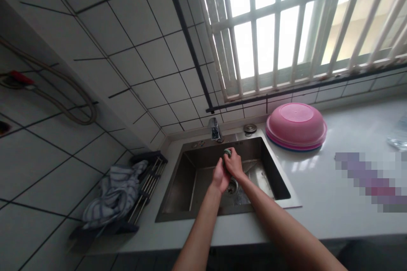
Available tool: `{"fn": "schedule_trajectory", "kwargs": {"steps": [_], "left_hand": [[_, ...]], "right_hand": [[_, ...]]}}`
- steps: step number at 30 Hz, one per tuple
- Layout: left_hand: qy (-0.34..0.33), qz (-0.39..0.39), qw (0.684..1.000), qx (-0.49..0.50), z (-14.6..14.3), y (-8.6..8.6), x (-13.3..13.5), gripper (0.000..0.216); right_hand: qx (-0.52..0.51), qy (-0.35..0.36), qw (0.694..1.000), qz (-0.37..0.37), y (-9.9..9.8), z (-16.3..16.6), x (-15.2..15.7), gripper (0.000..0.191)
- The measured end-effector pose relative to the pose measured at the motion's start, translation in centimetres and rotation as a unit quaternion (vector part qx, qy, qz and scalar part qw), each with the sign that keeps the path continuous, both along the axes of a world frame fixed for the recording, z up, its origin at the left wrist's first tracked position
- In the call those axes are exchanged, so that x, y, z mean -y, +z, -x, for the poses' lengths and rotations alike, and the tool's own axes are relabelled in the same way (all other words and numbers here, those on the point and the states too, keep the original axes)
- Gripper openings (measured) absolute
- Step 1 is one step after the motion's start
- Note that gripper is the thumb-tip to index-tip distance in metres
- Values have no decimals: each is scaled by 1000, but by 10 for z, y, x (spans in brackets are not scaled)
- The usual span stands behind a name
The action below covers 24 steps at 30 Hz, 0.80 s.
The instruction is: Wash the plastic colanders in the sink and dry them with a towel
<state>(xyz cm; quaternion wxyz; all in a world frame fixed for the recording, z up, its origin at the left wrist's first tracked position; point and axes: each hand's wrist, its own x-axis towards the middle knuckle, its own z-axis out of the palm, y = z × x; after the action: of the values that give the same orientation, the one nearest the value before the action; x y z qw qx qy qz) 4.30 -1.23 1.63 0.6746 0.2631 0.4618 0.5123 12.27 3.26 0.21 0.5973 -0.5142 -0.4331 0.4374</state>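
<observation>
Both my hands are together over the steel sink [178,186], just below the tap [215,129]. My right hand [234,164] is closed round a small dark greenish thing [227,152] that I cannot name. My left hand [220,176] presses against it from the left, fingers curled. The sink's drain [233,186] lies right beneath the hands.
A stack of upturned pink basins [296,126] sits on the white counter [333,203] right of the sink. A dark dish rack [140,199] holding a striped cloth [114,190] stands at the left. A hose [63,93] hangs on the tiled wall. A barred window [286,25] is behind.
</observation>
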Motion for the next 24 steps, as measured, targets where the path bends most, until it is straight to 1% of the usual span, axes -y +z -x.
{"fn": "schedule_trajectory", "kwargs": {"steps": [2, 3, 5, 7, 9, 11, 12, 14, 16, 18, 20, 22, 24], "left_hand": [[-5, -31, 999, 40, -13, 8, 3, 45], [-7, -47, 998, 48, -18, 13, 4, 46], [-18, -72, 996, 48, -22, 24, 6, 47], [-33, -83, 996, 16, -20, 34, 10, 47], [-56, -86, 994, -45, -11, 44, 16, 44], [-86, -91, 986, -106, 4, 55, 24, 42], [-93, -100, 983, -127, 12, 61, 27, 41], [-76, -129, 977, -152, 29, 72, 33, 41], [-26, -143, 975, -169, 45, 78, 37, 42], [11, -124, 975, -182, 57, 76, 40, 42], [20, -95, 976, -197, 64, 67, 45, 42], [22, -82, 973, -212, 65, 54, 51, 40], [40, -95, 970, -222, 64, 44, 56, 38]], "right_hand": [[2, -36, 998, -48, 5, -1, 6, 7], [-10, -50, 996, -70, 7, -1, 8, 6], [-44, -70, 993, -86, 11, -1, 11, 12], [-67, -56, 994, -62, 10, -2, 11, 26], [-71, -17, 997, -30, 6, -3, 8, 37], [-78, 5, 997, 1, 0, -6, 1, 36], [-86, 5, 996, 17, -3, -9, -3, 33], [-90, -1, 995, 50, -7, -15, -11, 29], [-48, 8, 996, 69, -8, -21, -16, 26], [23, 28, 997, 75, -7, -24, -17, 30], [73, 45, 994, 71, -5, -24, -16, 43], [93, 50, 992, 63, -3, -21, -13, 51], [99, 41, 993, 49, -1, -18, -11, 55]]}}
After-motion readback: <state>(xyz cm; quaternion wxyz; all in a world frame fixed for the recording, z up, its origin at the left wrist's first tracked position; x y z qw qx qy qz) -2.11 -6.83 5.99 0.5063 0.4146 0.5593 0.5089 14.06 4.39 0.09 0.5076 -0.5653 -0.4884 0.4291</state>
